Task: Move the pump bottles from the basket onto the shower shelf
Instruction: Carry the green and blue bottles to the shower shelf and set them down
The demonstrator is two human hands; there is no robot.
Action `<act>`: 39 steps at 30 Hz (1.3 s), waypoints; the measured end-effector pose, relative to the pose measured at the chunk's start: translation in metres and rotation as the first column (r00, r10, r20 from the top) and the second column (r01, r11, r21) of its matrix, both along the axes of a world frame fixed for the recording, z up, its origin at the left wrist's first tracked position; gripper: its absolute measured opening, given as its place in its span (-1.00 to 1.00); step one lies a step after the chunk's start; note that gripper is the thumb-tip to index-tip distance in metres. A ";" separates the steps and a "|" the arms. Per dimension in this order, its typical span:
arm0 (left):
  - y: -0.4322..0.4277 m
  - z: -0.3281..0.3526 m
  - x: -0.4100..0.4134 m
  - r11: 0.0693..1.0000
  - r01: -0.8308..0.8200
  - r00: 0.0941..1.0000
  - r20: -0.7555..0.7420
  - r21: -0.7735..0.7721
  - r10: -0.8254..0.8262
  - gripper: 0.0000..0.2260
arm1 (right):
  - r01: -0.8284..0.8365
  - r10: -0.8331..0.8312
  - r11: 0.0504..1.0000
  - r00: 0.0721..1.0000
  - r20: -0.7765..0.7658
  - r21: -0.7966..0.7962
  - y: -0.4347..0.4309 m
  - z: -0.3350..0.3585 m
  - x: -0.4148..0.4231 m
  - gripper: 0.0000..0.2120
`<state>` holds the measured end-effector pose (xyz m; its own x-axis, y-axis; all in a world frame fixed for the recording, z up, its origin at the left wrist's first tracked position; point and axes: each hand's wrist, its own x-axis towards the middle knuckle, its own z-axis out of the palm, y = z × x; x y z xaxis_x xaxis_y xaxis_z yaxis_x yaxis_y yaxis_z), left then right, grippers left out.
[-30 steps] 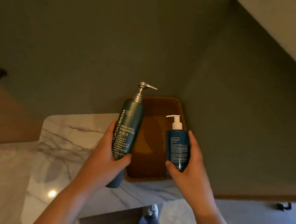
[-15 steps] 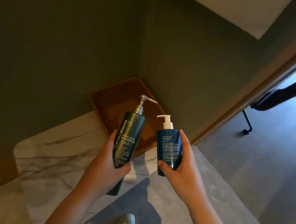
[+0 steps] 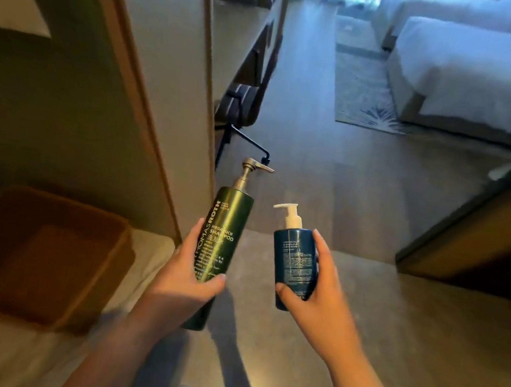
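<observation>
basket (image 3: 45,250) now sits far left; left hand (image 3: 184,281) grips "mega-rich shampoo" bottle (image 3: 226,231), right hand (image 3: 315,295) blue bottle (image 3: 295,263).

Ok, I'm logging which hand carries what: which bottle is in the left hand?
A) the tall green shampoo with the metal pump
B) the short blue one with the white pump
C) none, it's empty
A: the left hand grips the tall green shampoo bottle, while the right hand holds the short blue bottle.
</observation>
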<state>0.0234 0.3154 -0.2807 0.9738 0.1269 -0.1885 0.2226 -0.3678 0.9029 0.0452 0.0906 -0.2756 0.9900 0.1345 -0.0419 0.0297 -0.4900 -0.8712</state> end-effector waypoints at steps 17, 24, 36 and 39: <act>-0.464 0.003 -0.026 0.599 0.795 0.601 0.015 0.098 -0.799 -0.15 | 0.821 -0.823 0.567 0.567 -0.024 -0.060 -0.444 -0.004 -0.219 -0.08; -0.563 -0.014 -0.022 0.378 0.918 0.381 -0.005 0.119 -0.924 -0.17 | 0.927 -0.922 0.374 0.372 -0.105 0.001 -0.491 -0.025 -0.267 -0.08; -0.697 -0.031 0.074 0.305 0.940 0.296 0.077 0.152 -0.952 -0.15 | 0.956 -0.955 0.294 0.294 -0.025 -0.017 -0.584 -0.021 -0.163 -0.14; -0.730 -0.037 0.090 0.287 0.953 0.282 0.059 0.095 -0.958 -0.16 | 0.960 -0.961 0.276 0.277 0.020 -0.046 -0.610 -0.022 -0.135 -0.14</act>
